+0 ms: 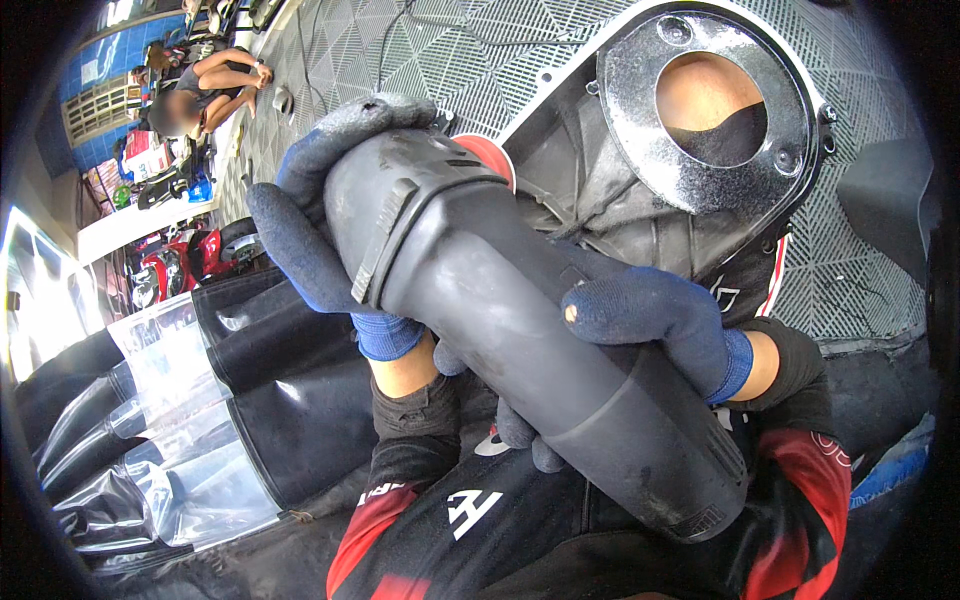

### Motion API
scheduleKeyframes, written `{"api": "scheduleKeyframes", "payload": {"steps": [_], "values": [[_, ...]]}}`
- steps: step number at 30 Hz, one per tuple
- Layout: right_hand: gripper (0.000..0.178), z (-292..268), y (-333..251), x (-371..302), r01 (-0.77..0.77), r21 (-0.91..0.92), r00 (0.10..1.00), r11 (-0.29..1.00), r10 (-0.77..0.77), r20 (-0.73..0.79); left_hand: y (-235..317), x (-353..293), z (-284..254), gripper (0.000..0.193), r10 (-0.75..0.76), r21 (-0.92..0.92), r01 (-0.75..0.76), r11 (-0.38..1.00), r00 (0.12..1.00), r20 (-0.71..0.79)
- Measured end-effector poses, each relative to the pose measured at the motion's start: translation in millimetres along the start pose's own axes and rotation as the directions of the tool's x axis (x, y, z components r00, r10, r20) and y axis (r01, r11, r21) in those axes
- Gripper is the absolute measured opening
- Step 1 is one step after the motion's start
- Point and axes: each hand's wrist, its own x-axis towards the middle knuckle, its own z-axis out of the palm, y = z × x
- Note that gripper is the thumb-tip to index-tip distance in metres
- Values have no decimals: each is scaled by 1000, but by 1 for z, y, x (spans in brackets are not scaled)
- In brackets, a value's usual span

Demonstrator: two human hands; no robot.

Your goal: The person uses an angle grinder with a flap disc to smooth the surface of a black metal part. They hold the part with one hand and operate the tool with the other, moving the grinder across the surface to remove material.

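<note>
A long, dark plastic duct [500,270] lies slantwise across my lap, its wide collar at the upper left and its ribbed end at the lower right. A strap-like clamp band [383,245] runs around it below the collar. My left hand [305,240], in a blue and grey glove, is wrapped round the collar end. My right hand [650,310], gloved alike, grips the middle from the right, thumb on top and fingertips showing underneath. Beyond it rests a black housing [570,150] with a shiny metal plate [640,130] around a round hole. A red-rimmed round part [488,155] peeks out behind the duct.
A black pouch roll [270,370] with clear plastic pockets [200,430] spreads along my left. Patterned grey floor tiles [330,50] lie beyond. A person [210,95] sits at the far upper left, above a red motorcycle [190,260]. A dark grey panel [885,205] stands at right.
</note>
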Motion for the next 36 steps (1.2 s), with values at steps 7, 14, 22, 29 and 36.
{"api": "scheduleKeyframes", "payload": {"steps": [7, 14, 22, 29, 36], "values": [[69, 11, -4, 4, 43, -103, 999, 994, -46, -21, 1, 4, -6, 75, 70, -36, -63, 997, 974, 217], [68, 11, -4, 5, 29, -88, 1000, 996, -29, -5, 1, 2, -5, 78, 45, -98, -23, 995, 973, 226], [66, 11, -4, 3, 28, -86, 1000, 996, -29, -4, -1, 7, 9, 78, 72, -216, -6, 976, 951, 300], [64, 12, -1, 5, 22, -68, 1000, 997, -22, 0, -1, -3, -7, 76, 12, -101, -2, 995, 996, 94], [62, 8, 9, 10, 64, -107, 996, 992, -71, -54, 2, -5, -10, 77, 24, -205, 23, 978, 975, 222]]}}
